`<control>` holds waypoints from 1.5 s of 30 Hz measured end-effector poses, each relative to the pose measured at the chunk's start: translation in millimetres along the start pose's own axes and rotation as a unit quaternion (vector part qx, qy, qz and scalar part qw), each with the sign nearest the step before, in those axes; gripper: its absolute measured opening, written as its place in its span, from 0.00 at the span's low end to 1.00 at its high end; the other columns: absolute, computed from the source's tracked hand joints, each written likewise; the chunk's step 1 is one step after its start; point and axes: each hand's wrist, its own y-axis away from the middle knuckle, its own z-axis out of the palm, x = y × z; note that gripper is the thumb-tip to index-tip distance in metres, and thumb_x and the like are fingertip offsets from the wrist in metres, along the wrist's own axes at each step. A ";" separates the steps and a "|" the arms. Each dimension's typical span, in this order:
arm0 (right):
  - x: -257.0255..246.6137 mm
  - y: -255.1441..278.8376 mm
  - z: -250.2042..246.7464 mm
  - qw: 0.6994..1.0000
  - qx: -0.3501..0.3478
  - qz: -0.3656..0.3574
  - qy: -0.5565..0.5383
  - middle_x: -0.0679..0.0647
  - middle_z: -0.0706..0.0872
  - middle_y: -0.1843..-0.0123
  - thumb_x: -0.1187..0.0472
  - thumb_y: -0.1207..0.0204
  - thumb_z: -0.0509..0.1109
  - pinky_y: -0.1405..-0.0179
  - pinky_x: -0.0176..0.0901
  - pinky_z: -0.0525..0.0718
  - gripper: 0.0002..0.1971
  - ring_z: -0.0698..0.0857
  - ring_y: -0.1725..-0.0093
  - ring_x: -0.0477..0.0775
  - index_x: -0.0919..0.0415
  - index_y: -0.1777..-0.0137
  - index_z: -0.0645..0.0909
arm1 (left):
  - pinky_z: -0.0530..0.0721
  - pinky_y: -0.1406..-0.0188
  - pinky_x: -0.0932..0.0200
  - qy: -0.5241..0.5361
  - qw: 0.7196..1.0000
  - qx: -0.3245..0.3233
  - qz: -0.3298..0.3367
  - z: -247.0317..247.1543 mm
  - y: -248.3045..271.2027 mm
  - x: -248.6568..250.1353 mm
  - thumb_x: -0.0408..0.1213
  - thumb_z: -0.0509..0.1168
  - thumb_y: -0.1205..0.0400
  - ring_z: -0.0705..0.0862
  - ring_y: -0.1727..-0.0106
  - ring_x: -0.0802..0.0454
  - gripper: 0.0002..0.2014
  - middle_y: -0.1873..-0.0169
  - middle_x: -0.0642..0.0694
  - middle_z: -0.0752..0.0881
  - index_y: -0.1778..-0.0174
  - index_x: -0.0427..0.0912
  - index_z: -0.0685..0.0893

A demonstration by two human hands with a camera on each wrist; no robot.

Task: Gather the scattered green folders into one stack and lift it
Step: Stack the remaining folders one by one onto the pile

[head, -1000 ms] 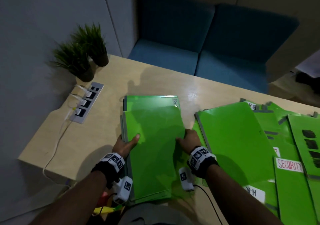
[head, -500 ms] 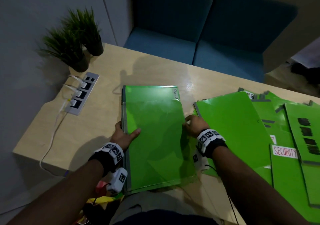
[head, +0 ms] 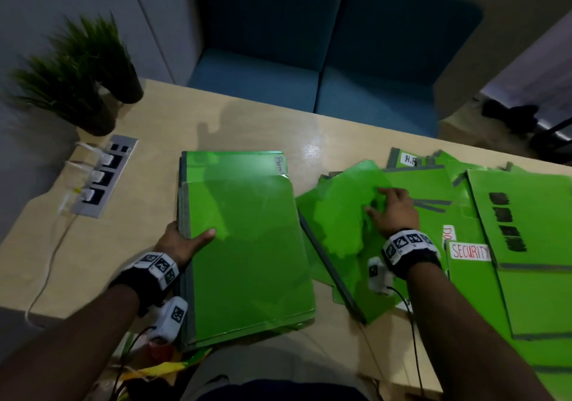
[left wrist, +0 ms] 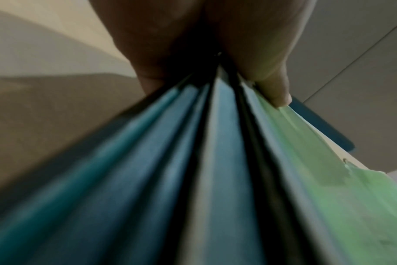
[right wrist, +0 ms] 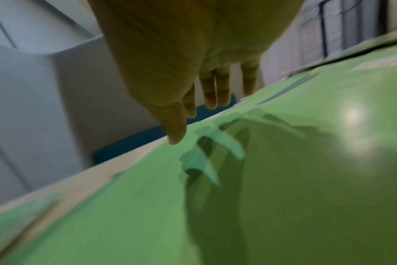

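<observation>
Our left hand [head: 181,241] pinches the stack [head: 247,246] by its left edge, thumb on top, fingers beneath. Our right hand [head: 393,212] hovers with loosely spread fingers, gripping nothing, above a loose folder [head: 337,215] among the scattered ones. Both lie on the wooden table [head: 148,202]. Beyond stand two potted plants [head: 80,72] and a blue sofa [head: 312,60].

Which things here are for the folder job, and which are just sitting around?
For the job:
- stack of flat green plastic folders, left hand gripping its edge
- loose green folders spread at right, right hand open over them

Just lying about:
- two dark-potted grassy plants
- grey socket strip
- blue sofa
</observation>
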 end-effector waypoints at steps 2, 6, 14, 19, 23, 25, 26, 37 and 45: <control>22.0 -1.6 -8.6 0.996 -0.032 0.062 0.060 0.61 0.61 0.17 0.42 0.29 0.76 0.22 0.62 0.68 0.43 0.64 0.19 0.65 0.55 0.18 0.62 | 0.80 0.36 0.41 0.007 1.000 0.011 -0.003 2.4 1.9 0.7 0.70 0.74 0.44 0.80 0.36 0.34 0.58 0.30 0.34 0.78 0.24 0.38 0.65; 35.4 2.7 -3.9 0.989 -0.055 0.049 0.130 0.64 0.63 0.20 0.38 0.33 0.77 0.24 0.62 0.68 0.54 0.64 0.21 0.67 0.60 0.16 0.52 | 0.83 0.41 0.42 0.018 1.000 0.015 0.006 6.1 1.8 0.1 0.66 0.76 0.42 0.84 0.42 0.36 0.52 0.36 0.35 0.82 0.28 0.39 0.70; 44.3 -5.4 -16.9 0.992 -0.045 -0.001 0.119 0.62 0.71 0.28 0.38 0.45 0.84 0.27 0.58 0.72 0.54 0.71 0.28 0.65 0.60 0.23 0.64 | 0.85 0.49 0.46 0.064 0.998 0.005 0.015 -10.0 -1.5 -15.3 0.56 0.78 0.37 0.86 0.55 0.41 0.37 0.50 0.39 0.87 0.39 0.37 0.79; 28.8 -12.1 -24.4 0.986 -0.078 0.000 0.149 0.61 0.75 0.31 0.40 0.43 0.85 0.28 0.59 0.73 0.50 0.74 0.30 0.65 0.62 0.28 0.64 | 0.85 0.45 0.41 0.065 0.998 0.021 -0.003 -9.5 1.9 -14.2 0.62 0.80 0.44 0.86 0.50 0.40 0.46 0.45 0.37 0.87 0.35 0.39 0.76; 9.1 -14.1 -34.9 0.989 -0.034 -0.036 0.140 0.61 0.78 0.34 0.51 0.40 0.86 0.34 0.59 0.74 0.41 0.74 0.34 0.67 0.61 0.32 0.67 | 0.84 0.44 0.42 0.065 0.998 0.018 -0.007 -9.2 0.5 -12.9 0.59 0.80 0.41 0.85 0.47 0.38 0.46 0.41 0.36 0.85 0.32 0.37 0.74; -5.7 -19.6 -50.3 0.986 0.004 -0.083 0.146 0.62 0.79 0.34 0.56 0.40 0.85 0.35 0.58 0.71 0.40 0.74 0.35 0.67 0.61 0.31 0.68 | 0.84 0.43 0.42 0.063 0.998 0.016 -0.003 -9.3 3.0 -11.2 0.59 0.80 0.41 0.85 0.46 0.38 0.47 0.41 0.36 0.85 0.31 0.37 0.74; -15.6 -24.3 -60.6 0.982 0.026 -0.120 0.141 0.62 0.80 0.35 0.58 0.41 0.85 0.35 0.58 0.70 0.39 0.75 0.35 0.67 0.61 0.31 0.69 | 0.84 0.43 0.43 0.060 0.998 0.017 -0.002 -9.3 3.5 -10.5 0.58 0.80 0.40 0.85 0.46 0.38 0.45 0.40 0.35 0.85 0.31 0.37 0.73; -86.9 -27.3 -125.8 0.964 0.078 -0.236 0.095 0.65 0.85 0.40 0.60 0.30 0.75 0.37 0.54 0.71 0.24 0.82 0.38 0.67 0.59 0.34 0.77 | 0.81 0.42 0.46 0.064 0.998 0.012 0.000 -9.0 6.0 -12.8 0.61 0.79 0.41 0.84 0.45 0.38 0.47 0.39 0.36 0.84 0.32 0.37 0.74; 41.4 -8.1 -114.8 0.977 -0.057 0.091 0.182 0.62 0.87 0.61 0.56 0.51 0.87 0.62 0.46 0.84 0.27 0.88 0.58 0.64 0.62 0.53 0.82 | 0.75 0.33 0.43 0.029 0.999 0.023 -0.008 -7.5 12.8 -5.1 0.56 0.77 0.34 0.77 0.32 0.34 0.49 0.28 0.32 0.75 0.24 0.34 0.64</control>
